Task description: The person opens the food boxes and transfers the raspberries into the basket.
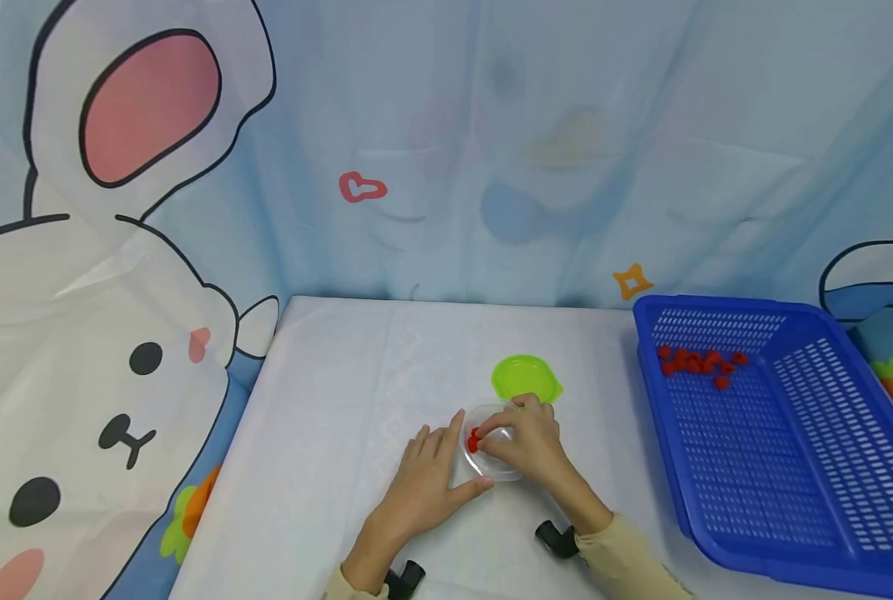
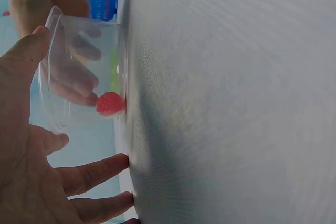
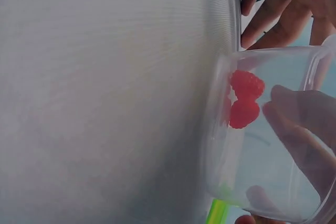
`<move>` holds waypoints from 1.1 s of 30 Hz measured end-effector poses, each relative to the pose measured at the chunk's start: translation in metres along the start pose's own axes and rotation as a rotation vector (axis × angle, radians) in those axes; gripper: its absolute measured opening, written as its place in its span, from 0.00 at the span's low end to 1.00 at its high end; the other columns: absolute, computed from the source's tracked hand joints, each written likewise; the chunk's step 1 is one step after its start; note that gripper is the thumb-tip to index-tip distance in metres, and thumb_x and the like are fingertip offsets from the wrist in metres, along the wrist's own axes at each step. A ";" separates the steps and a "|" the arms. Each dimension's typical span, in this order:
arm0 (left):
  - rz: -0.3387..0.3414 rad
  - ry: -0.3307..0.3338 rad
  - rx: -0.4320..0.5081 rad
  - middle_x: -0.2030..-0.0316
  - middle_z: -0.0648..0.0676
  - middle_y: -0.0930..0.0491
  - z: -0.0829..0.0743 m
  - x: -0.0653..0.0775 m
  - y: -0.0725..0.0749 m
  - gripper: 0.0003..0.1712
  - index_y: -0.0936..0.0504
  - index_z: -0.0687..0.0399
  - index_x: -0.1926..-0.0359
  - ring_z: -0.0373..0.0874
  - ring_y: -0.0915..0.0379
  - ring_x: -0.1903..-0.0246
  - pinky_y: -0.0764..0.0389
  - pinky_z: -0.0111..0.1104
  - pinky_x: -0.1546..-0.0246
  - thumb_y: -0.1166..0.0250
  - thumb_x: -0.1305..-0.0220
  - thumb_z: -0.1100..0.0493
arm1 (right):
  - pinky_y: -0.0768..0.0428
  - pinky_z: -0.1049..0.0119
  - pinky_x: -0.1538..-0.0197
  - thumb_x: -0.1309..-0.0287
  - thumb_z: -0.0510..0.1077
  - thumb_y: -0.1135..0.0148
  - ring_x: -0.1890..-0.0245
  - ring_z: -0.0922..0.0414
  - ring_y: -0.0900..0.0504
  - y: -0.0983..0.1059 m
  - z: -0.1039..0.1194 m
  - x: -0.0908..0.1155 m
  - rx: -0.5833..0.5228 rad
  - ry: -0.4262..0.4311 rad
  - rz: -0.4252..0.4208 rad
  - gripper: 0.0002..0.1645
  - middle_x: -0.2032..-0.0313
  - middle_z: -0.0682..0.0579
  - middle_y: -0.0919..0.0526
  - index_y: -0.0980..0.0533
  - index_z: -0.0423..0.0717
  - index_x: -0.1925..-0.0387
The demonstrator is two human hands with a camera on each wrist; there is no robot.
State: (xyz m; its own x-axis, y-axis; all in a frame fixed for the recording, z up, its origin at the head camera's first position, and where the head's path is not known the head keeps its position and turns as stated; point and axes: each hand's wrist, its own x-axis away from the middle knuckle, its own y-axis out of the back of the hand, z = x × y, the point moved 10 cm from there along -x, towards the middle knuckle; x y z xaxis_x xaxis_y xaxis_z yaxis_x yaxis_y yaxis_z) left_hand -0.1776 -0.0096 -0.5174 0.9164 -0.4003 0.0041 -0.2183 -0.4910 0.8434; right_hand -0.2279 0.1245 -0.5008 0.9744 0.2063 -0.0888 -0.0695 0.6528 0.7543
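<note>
A clear plastic container (image 1: 500,473) stands on the white-covered table with red raspberries (image 3: 245,115) at its bottom. My left hand (image 1: 426,485) bears on the container's left side, thumb at the near rim, index finger along the wall, other fingers spread and touching the cloth. From the right, my right hand (image 1: 529,442) reaches down inside; its thumb and index fingertips are close together, just above the raspberries, with none visible between them in the right wrist view. Beyond the container lies a lime-green lid (image 1: 524,377), partly behind the right hand.
On the right stands a blue plastic basket (image 1: 659,467), with several more raspberries (image 1: 694,361) near its far left corner. A blue printed curtain (image 1: 431,233) hangs along the table's back edge. Black wrist-worn devices (image 1: 556,540) sit at both wrists.
</note>
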 end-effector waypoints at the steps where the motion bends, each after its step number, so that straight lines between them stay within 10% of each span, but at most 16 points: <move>1: -0.001 0.000 0.000 0.30 0.60 0.35 0.000 0.000 0.000 0.57 0.56 0.46 0.19 0.66 0.47 0.30 0.43 0.60 0.33 0.47 0.37 0.24 | 0.33 0.40 0.53 0.55 0.43 0.22 0.45 0.37 0.34 0.000 0.002 0.000 0.032 0.003 -0.008 0.06 0.49 0.36 0.25 0.12 0.60 0.74; 15: -0.008 0.000 -0.012 0.31 0.62 0.35 0.000 -0.001 0.003 0.57 0.57 0.47 0.19 0.66 0.46 0.30 0.43 0.59 0.32 0.47 0.37 0.23 | 0.34 0.41 0.55 0.60 0.45 0.20 0.46 0.37 0.33 -0.003 0.018 -0.005 0.239 0.099 -0.035 0.09 0.45 0.38 0.26 0.14 0.63 0.79; 33: -0.005 -0.003 -0.012 0.31 0.60 0.34 0.000 -0.001 0.001 0.57 0.56 0.48 0.20 0.66 0.44 0.31 0.43 0.58 0.32 0.48 0.37 0.23 | 0.33 0.34 0.44 0.52 0.41 0.21 0.40 0.40 0.33 0.013 0.000 0.003 -0.171 0.096 0.004 0.10 0.51 0.41 0.23 0.14 0.62 0.73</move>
State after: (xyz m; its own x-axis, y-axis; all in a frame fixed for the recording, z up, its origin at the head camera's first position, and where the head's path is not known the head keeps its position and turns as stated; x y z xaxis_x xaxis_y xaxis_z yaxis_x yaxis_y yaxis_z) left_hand -0.1782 -0.0097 -0.5170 0.9165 -0.4001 -0.0017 -0.2096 -0.4836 0.8498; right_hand -0.2257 0.1340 -0.4916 0.9498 0.2723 -0.1541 -0.1164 0.7647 0.6338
